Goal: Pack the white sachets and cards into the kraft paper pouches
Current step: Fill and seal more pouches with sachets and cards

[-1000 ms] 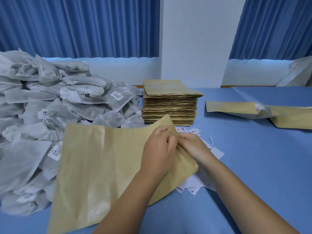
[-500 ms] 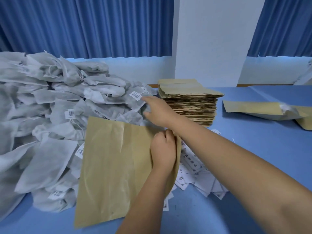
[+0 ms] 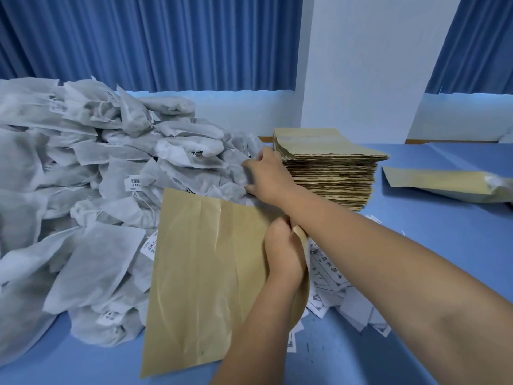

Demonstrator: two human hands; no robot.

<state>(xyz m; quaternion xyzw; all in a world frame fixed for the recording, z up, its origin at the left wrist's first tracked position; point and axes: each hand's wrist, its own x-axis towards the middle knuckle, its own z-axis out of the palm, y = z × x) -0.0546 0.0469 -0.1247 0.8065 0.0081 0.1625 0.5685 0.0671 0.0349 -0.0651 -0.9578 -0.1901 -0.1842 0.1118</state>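
While crossed beneath the right forearm [image 3: 388, 259], clenches the left grip [image 3: 283, 257] on the right-hand edge of 1 kraft pouch [image 3: 211, 259], near 6 o'clock in the view. Props that pouch tilted on the blue surface [image 3: 444, 223], with its far edge against the heap of white sachets [image 3: 111, 190] at 9 o'clock. Rests the right grip [image 3: 266, 176] on 1 sachet [image 3: 233, 168] at the heap's right rim, at 12 o'clock from the pouch, with fingers above and thumb below. Cannot tell whether closed on it or merely touching.

At 1 o'clock from the pouch, just beside the right grip: a tall stack of flat kraft pouches [image 3: 330, 173]. At 3 o'clock from that stack, apart from it: 1 lying pouch [image 3: 433, 182] with white showing at its right end. At 4 o'clock from the held pouch, partly under it and the forearm: loose printed cards [image 3: 327, 276] spread on the surface. At 12 o'clock, behind everything: blue curtains [image 3: 166, 43] and a white wall [image 3: 366, 65].
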